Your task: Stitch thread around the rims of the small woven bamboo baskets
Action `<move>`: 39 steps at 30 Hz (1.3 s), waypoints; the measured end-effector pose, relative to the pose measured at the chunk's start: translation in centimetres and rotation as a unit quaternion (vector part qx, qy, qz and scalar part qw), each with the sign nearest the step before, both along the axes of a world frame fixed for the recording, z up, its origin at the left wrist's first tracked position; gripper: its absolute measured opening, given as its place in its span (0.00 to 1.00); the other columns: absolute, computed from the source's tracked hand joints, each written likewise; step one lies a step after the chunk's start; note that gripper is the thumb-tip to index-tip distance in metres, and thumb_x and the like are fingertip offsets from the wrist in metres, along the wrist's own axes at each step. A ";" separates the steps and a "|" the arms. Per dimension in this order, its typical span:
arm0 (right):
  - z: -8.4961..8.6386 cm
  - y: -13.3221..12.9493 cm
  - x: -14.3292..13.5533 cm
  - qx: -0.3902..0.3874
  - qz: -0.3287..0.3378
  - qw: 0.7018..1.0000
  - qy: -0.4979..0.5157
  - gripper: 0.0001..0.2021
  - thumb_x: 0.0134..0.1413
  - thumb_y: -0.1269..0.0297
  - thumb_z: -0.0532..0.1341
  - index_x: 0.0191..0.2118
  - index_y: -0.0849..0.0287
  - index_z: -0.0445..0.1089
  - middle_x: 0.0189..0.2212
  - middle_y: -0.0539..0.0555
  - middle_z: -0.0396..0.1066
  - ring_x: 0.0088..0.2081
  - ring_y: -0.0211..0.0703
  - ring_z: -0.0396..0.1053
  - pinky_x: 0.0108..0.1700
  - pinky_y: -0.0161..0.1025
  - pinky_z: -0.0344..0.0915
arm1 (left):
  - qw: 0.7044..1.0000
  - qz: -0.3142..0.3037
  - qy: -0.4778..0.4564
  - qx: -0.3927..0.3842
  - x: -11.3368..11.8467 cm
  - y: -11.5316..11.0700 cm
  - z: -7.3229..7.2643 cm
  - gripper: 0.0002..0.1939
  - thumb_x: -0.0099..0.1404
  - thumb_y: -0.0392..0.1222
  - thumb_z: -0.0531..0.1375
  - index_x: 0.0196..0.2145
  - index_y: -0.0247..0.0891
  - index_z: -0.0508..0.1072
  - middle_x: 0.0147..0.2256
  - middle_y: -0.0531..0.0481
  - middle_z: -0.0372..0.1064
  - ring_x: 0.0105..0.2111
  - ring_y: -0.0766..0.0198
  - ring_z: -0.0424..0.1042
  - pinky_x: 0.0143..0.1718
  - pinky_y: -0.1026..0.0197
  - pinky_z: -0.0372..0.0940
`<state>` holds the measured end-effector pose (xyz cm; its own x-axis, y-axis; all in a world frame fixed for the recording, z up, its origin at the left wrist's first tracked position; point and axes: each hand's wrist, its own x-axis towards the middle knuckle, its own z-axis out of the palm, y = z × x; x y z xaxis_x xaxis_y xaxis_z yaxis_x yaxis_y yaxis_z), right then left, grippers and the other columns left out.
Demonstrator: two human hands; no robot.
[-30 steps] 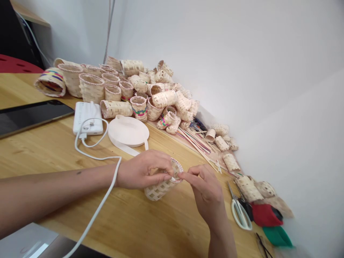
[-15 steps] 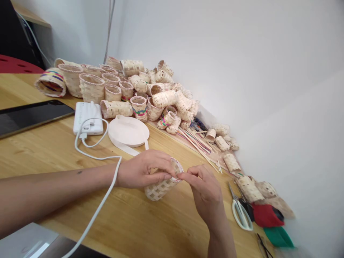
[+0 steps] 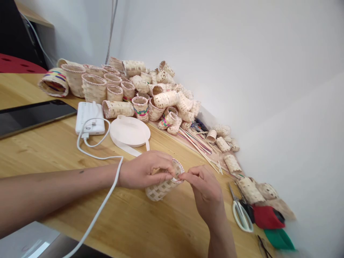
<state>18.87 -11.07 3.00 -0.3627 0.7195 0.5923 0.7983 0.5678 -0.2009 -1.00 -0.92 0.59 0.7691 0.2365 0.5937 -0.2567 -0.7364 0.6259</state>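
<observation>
A small woven basket (image 3: 159, 190) with a red-and-white stitched rim is tilted on the wooden table, its opening toward the upper right. My left hand (image 3: 148, 170) grips it by the rim, with thumb outside and fingers reaching over the edge. At the right side of the same rim, my right hand (image 3: 204, 189) pinches with thumb and forefinger; whatever lies between those fingertips is too small to tell. Behind my left hand lies a flat roll of white ribbon (image 3: 130, 132), its loose end running toward that hand. A white cable (image 3: 103, 204) crosses over my left wrist.
A power bank (image 3: 90, 118) and a phone (image 3: 34, 116) lie at the left. Many woven baskets (image 3: 94, 88) are heaped at the back against the wall. Thin strips (image 3: 196, 141) lie right of centre, and scissors (image 3: 242, 215) near a red object (image 3: 268, 216) and a green one (image 3: 279, 239).
The whole view has shifted very slightly. Both hands keep the same hold at the rim, with no clear movement of the basket.
</observation>
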 end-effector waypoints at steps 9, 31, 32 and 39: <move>0.0 0.1 -0.2 0.002 0.008 1.000 0.006 0.16 0.58 0.81 0.54 0.39 0.54 0.73 0.28 0.51 0.69 0.31 0.39 0.64 0.31 0.36 0.59 | 1.000 -0.002 -0.008 0.001 0.1 0.0 0.0 0.13 0.70 0.42 0.51 0.35 0.34 0.72 0.31 0.46 0.68 0.33 0.63 0.66 0.37 0.65 0.59; -0.4 0.2 -1.1 -0.043 -0.033 0.993 0.103 0.06 0.60 0.72 0.58 0.33 0.55 0.69 0.28 0.48 0.70 0.34 0.40 0.67 0.39 0.38 0.63 | 1.000 0.014 -0.007 -0.009 0.2 -0.1 0.0 0.08 0.67 0.35 0.55 0.34 0.33 0.74 0.30 0.48 0.69 0.33 0.64 0.67 0.36 0.67 0.58; -0.4 0.2 -1.3 -0.056 -0.032 0.992 0.106 0.06 0.60 0.72 0.58 0.32 0.55 0.68 0.28 0.48 0.70 0.34 0.40 0.68 0.39 0.38 0.64 | 1.000 0.013 -0.005 -0.011 0.2 -0.1 0.0 0.08 0.67 0.35 0.55 0.34 0.33 0.74 0.29 0.48 0.69 0.33 0.64 0.67 0.36 0.67 0.58; -1.0 0.8 -1.6 0.099 -0.083 0.991 0.033 0.11 0.59 0.76 0.57 0.45 0.56 0.69 0.38 0.55 0.73 0.42 0.44 0.69 0.45 0.44 0.64 | 0.983 0.115 0.013 -0.142 0.7 0.3 -0.5 0.09 0.65 0.37 0.56 0.35 0.34 0.76 0.30 0.51 0.71 0.31 0.67 0.68 0.33 0.69 0.59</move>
